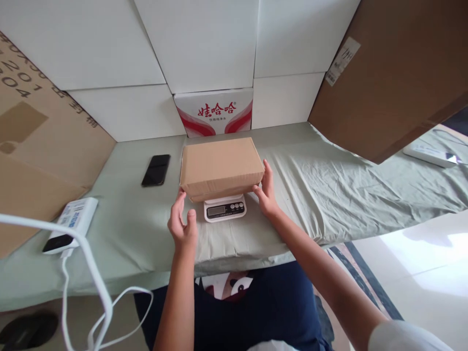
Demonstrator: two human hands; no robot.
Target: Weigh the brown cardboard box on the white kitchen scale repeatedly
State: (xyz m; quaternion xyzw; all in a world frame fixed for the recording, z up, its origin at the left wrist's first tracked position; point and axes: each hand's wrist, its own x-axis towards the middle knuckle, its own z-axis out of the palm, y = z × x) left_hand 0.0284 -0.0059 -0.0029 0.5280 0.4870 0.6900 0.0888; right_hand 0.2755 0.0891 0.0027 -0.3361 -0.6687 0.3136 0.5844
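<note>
A closed brown cardboard box (pixel 222 163) sits over a small white digital kitchen scale (pixel 225 209), whose front panel with a display and buttons sticks out below it. The box hides the rest of the scale. My right hand (pixel 266 191) grips the box's front right corner, thumb on the front and fingers along the side. At the front left corner is my left hand (pixel 183 224), fingertips at the lower edge, its thumb raised away from the cardboard. I cannot make out any digits on the display.
A black phone (pixel 156 170) lies left of the box. Further left is a white power bank (pixel 71 225) with a white cable (pixel 87 253). Behind stands a red-and-white carton (pixel 215 113) against white panels. Large cardboard pieces (pixel 380 83) flank the cloth-covered surface (pixel 292 195).
</note>
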